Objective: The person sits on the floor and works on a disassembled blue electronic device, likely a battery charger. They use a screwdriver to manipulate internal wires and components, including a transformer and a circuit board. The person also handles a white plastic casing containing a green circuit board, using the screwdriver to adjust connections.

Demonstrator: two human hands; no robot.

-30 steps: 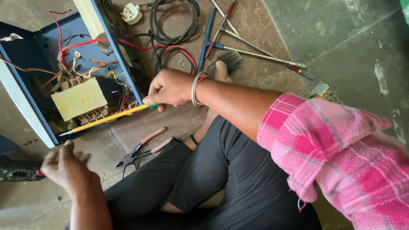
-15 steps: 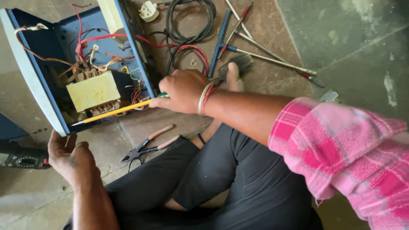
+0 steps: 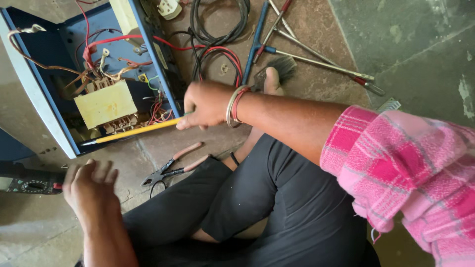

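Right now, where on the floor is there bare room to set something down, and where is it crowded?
Bare floor lies right of the long metal tools; another patch sits between the open blue box and the pliers. It is crowded above the right hand, among the cables and brush. The left hand hovers by the meter.

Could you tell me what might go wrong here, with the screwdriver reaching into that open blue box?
The right hand holds the yellow screwdriver with its tip among bare wires beside the transformer; it might snag or bridge them. The left hand hovers blurred near the meter and pliers and could knock either.
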